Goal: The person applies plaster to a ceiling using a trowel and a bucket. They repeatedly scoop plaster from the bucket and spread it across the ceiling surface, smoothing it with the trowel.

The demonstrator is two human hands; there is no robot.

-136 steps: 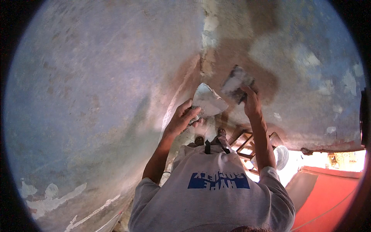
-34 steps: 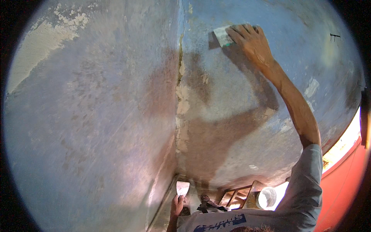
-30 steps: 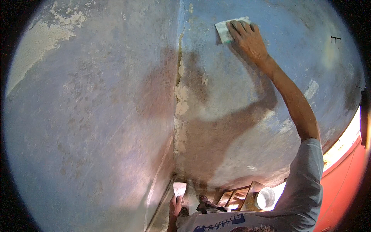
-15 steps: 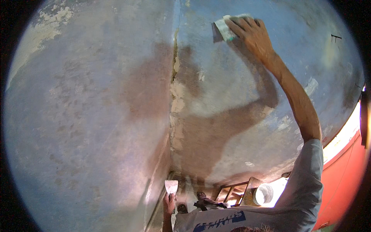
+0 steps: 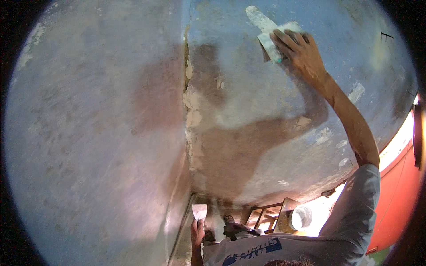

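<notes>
High on the blue plastered wall [image 5: 248, 97], my right hand [image 5: 306, 55] grips a wide putty knife [image 5: 269, 46] with its blade against the surface. White paste covers much of that blade. A fresh white smear of filler [image 5: 258, 17] runs along the wall up and left of the blade. Low down near the corner, my left hand [image 5: 197, 232] is closed around the handle of a second, smaller putty knife [image 5: 199, 212], its pale blade pointing up. This smaller blade is clear of the wall.
A cracked, patched corner seam [image 5: 188, 111] divides the two walls. Lower right, a white bucket [image 5: 301, 217] rests by a wooden frame or stool [image 5: 270, 217]. A thin dark metal piece [image 5: 386, 36] juts from the right wall. A red surface [image 5: 395, 195] lies at far right.
My right hand has moved down and to the right with the wide putty knife, and a white smear now shows behind it. My left hand still holds the smaller knife low down.
</notes>
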